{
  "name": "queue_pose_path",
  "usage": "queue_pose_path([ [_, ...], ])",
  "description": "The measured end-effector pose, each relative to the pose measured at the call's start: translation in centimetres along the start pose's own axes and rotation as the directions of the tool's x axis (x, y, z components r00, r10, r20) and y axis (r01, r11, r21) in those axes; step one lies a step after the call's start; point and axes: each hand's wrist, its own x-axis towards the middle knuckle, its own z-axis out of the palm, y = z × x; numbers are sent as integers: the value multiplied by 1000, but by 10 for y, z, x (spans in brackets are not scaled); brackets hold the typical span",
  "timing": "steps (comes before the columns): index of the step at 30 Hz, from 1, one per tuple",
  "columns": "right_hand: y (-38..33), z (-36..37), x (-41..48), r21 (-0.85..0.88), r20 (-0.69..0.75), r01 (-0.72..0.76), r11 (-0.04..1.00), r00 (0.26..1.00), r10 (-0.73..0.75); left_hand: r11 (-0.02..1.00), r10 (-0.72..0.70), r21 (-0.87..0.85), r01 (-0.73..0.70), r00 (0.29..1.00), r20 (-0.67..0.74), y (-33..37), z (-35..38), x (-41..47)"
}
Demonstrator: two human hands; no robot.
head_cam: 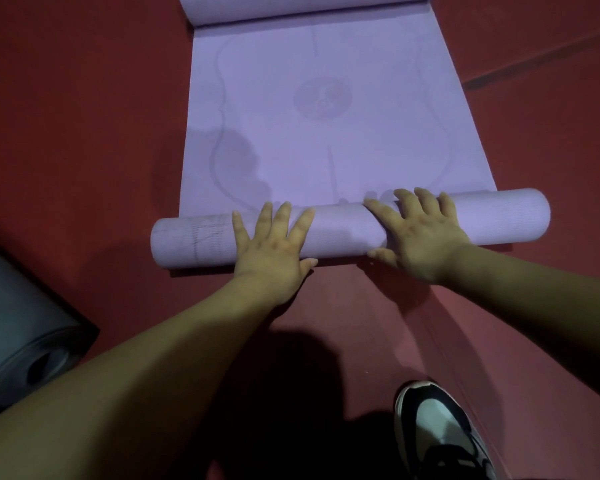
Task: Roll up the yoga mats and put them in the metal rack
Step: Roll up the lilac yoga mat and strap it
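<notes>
Pressing down on the purple yoga mat [326, 140], you have both palms on its rolled part [506, 216], which lies crosswise on the red floor [84, 116] just ahead of you. Your left hand [271, 244] sits flat on the left half of the roll, fingers straight and spread, thumb along the near side. Your right hand [423, 237] sits just right of the roll's middle, fingers straight and reaching over the top to the far side, thumb low on the near side. Neither hand grasps anything; both are released and only press on the roll.

Beyond the roll the mat lies flat on the floor, stretching away from you, with a faint circular print [323, 98] near its middle and curved lines round it. The far end [291, 8] curls up at the top edge of the view.

A dark grey rolled mat [18, 317] lies on the floor at lower left, well apart from the purple one, its open end facing you. A black-and-white shoe [440, 427] shows at the bottom right, on the floor.
</notes>
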Motion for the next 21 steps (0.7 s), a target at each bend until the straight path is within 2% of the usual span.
queue_pose_path([
  [5,-2,2,3,1,-9,2,1000,1000,-2,1000,16,-14,-15,998,59,-7,-8,13],
  [9,0,2,8,-21,-30,30,999,999,-31,1000,22,-1,-22,998,52,-8,-7,19],
  [15,7,-16,17,-15,22,60,998,998,-59,998,57,-8,-57,998,19,-13,-15,31],
  [21,5,-9,0,-6,-66,109,994,992,-109,996,75,44,-74,997,-12,-11,-10,12],
])
